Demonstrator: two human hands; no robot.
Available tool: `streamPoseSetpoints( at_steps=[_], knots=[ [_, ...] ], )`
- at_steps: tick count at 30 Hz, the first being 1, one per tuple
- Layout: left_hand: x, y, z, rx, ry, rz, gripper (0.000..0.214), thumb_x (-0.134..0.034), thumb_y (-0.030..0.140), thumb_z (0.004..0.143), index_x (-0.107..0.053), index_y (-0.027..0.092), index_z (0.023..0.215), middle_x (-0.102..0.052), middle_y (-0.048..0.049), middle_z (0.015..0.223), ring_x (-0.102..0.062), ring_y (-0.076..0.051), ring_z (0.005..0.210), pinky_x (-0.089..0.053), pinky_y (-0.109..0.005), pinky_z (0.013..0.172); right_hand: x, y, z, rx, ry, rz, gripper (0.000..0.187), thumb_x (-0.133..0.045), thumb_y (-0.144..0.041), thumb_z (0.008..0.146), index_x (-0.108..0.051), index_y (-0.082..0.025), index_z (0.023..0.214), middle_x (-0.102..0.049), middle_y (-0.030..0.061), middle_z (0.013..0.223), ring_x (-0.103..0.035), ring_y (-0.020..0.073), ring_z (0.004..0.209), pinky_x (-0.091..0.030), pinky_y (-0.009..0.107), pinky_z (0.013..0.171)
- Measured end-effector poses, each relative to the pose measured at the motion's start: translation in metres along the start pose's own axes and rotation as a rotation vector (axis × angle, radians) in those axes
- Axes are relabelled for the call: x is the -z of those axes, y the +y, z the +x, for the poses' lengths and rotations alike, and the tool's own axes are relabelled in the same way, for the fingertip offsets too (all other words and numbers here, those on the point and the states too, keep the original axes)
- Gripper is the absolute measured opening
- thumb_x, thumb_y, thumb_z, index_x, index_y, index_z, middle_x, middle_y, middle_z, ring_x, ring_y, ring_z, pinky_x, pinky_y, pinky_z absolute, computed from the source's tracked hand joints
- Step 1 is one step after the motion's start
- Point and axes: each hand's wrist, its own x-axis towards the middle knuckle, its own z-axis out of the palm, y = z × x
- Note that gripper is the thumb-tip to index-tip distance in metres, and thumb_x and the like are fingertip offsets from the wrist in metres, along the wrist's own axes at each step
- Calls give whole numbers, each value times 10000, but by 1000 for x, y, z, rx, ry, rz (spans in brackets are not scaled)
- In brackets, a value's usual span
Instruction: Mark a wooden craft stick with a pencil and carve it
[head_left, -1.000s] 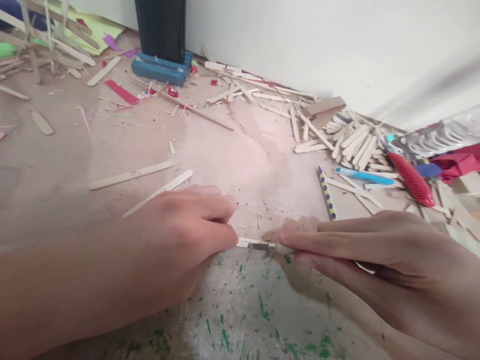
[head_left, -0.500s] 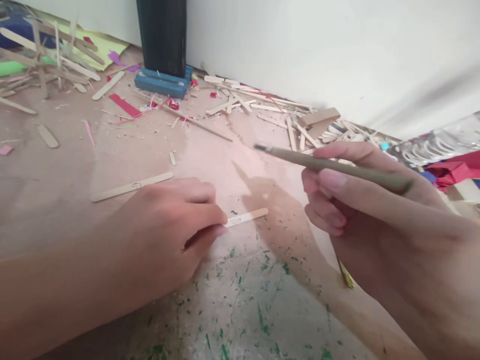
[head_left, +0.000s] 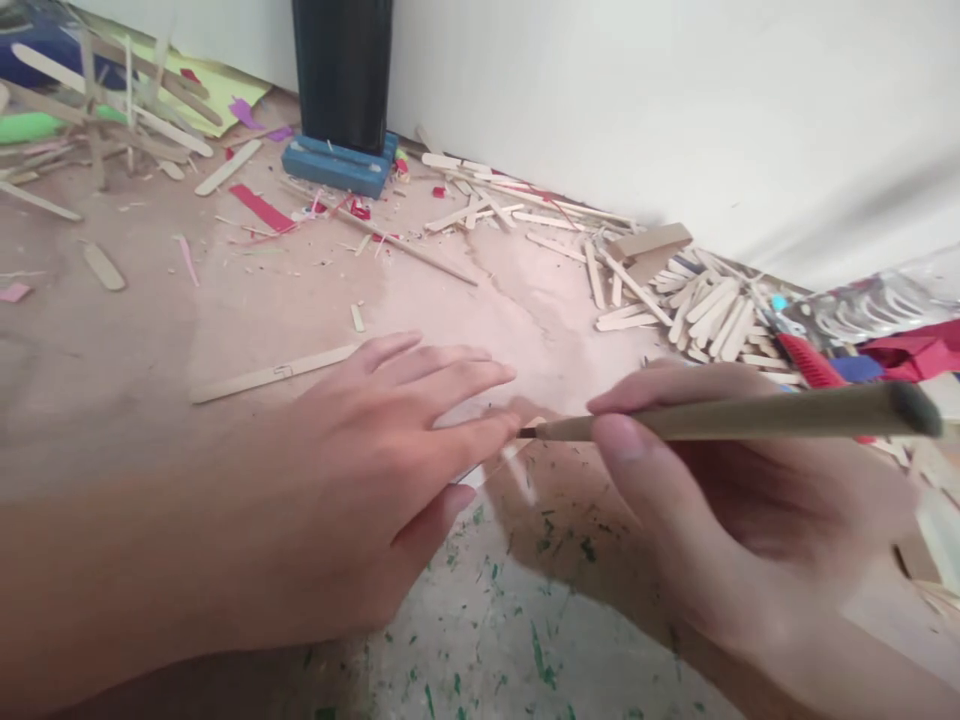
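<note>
My left hand lies low over the tabletop with its fingers stretched out and spread. Under its index finger and thumb is a wooden craft stick, mostly hidden and blurred. A pencil is pinched between the thumb and fingers of my right hand. Its dark tip points left and meets my left index fingertip at the stick; whether it touches the wood I cannot tell. Just behind my left hand rests another craft stick with a small outline drawn on it.
A black upright piece on a blue base stands against the white wall. Heaps of craft sticks lie at the back right and back left. A thin rod, paper scraps and green flecks are scattered over the table.
My left hand has gone from a pinch on the stick to spread fingers. My right hand has come down and left, bringing the pencil tip to the left fingertips.
</note>
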Motion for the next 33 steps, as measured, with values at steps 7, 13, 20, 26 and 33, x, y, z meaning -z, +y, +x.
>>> streamPoseSetpoints(
  at_steps=[7, 13, 20, 26, 33],
  knots=[
    [-1, 6, -1, 46, -74, 50, 515, -524, 249, 1015, -546, 260, 1529, -449, -44, 1696, -389, -281, 1588, -255, -609, 1326, -20, 26, 10, -89, 323, 49, 95, -781, -286, 943, -766, -249, 857, -590, -38, 613, -488, 129, 502, -365, 302, 449],
    [-8, 1, -2, 49, -13, 59, 424, -599, 381, 1039, -622, 229, 1434, -508, -82, 1653, -427, -291, 1569, -272, -628, 1316, 20, 68, 44, 12, 348, 10, 84, -810, -236, 871, -789, -252, 792, -627, -10, 641, -531, 145, 541, -404, 324, 507],
    [-12, -9, 1, 101, 67, 178, 545, -589, 495, 1051, -620, 100, 1425, -605, -150, 1556, -536, -328, 1489, -355, -594, 1271, -26, 14, 42, 23, 451, 199, 132, -688, -259, 1008, -790, -272, 1091, -786, 36, 976, -625, 140, 578, -405, 330, 456],
    [-10, -18, 3, 82, 64, 197, 604, -536, 508, 1071, -579, 66, 1480, -607, -150, 1552, -562, -322, 1466, -385, -579, 1260, -56, -3, 32, -414, 353, 425, 172, -835, -392, 903, -733, -255, 874, -729, 25, 827, -615, 143, 575, -467, 297, 472],
    [-5, -18, 8, 108, 37, 239, 599, -458, 527, 1106, -587, 92, 1497, -555, -152, 1601, -532, -327, 1491, -377, -580, 1263, -44, 13, 30, -381, 308, 287, 175, -778, -390, 966, -837, -294, 1100, -811, 73, 1065, -763, 216, 844, -627, 322, 630]
  ],
)
